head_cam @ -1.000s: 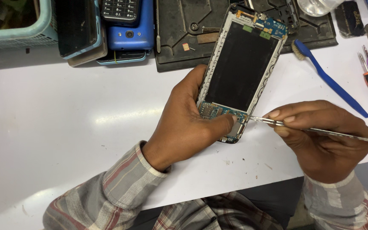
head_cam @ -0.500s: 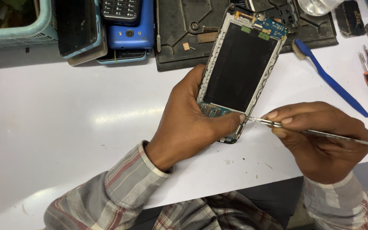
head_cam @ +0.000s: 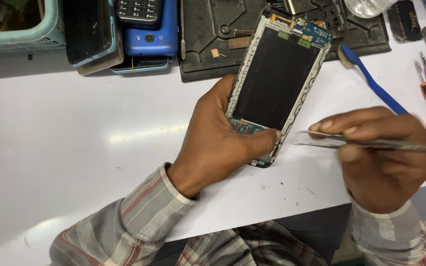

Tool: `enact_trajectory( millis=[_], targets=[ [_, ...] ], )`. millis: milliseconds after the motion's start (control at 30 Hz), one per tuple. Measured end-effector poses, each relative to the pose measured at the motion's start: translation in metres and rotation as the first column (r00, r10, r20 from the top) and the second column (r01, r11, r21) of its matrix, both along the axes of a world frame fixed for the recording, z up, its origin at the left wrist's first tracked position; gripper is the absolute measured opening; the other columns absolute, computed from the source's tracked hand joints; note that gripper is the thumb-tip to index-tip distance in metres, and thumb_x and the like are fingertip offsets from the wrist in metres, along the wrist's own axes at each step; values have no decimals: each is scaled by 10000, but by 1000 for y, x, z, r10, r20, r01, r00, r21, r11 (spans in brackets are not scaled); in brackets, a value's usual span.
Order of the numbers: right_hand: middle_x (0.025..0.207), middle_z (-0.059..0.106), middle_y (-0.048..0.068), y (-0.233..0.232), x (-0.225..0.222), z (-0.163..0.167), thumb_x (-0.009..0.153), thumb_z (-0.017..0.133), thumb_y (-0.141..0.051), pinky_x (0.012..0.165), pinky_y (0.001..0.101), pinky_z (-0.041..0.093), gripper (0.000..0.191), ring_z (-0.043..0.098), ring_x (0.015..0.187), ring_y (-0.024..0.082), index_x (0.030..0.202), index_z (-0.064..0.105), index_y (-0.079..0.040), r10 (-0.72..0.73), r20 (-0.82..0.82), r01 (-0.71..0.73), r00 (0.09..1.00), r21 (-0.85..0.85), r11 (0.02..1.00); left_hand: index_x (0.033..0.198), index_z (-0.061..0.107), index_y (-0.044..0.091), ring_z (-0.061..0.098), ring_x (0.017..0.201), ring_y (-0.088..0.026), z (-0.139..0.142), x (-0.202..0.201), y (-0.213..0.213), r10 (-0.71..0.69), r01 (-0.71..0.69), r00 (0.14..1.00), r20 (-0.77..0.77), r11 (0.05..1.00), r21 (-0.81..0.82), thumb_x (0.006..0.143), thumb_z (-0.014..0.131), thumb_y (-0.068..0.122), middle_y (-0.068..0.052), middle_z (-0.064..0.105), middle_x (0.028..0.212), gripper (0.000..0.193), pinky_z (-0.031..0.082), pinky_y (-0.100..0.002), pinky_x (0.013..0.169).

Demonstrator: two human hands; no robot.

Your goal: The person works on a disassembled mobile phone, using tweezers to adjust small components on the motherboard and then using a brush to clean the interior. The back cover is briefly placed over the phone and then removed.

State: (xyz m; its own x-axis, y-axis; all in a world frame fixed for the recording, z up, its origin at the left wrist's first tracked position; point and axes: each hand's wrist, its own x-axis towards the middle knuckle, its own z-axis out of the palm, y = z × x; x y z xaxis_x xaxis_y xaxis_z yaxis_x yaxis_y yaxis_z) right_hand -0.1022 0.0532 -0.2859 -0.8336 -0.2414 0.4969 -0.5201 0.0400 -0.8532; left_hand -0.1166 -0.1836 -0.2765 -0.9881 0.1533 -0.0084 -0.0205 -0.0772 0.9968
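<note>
The left hand [head_cam: 218, 143] held the opened phone [head_cam: 277, 79] in a clenched grip near the far edge of the white table [head_cam: 75, 148]. The right hand [head_cam: 385, 157], pinching the tweezers [head_cam: 366, 144], had pulled their tips away from the phone's lower corner, so the picking there had paused.

Bright, even light falls from above onto the white table [head_cam: 75, 148], which throws back a soft pale glare patch left of the left hand [head_cam: 218, 143]. Shadows are faint and short, lying just under the wrist and beneath the opened phone [head_cam: 277, 79]. The picture is mostly sharp, though the right hand [head_cam: 385, 157] and its tweezers [head_cam: 371, 144] look slightly smeared by motion, and the far corners soften.
</note>
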Motion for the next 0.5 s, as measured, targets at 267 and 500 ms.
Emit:
enact_trajectory(
  millis=[267, 500],
  targets=[
    [762, 572, 58, -19, -1, 3, 978, 558, 46, 510, 262, 438, 138, 515, 589, 101, 1110, 598, 46, 70, 584, 147, 809, -316, 937, 1194, 603, -16, 732, 868, -133, 4, 1, 0, 8, -6, 1000, -21, 998, 65, 712, 803, 11, -85, 735, 1007, 522, 637, -286, 789],
    [558, 489, -6, -38, 7, -3, 947, 642, -40, 368, 218, 301, 102, 397, 420, 41, 983, 610, 49, -20, 629, 40, 777, -18, 999, 1206, 585, -1, 723, 842, -99, 3, 7, -1, 1, 5, 995, -102, 998, 65, 773, 777, 46, -45, 714, 981, 476, 642, -275, 758]
  ],
)
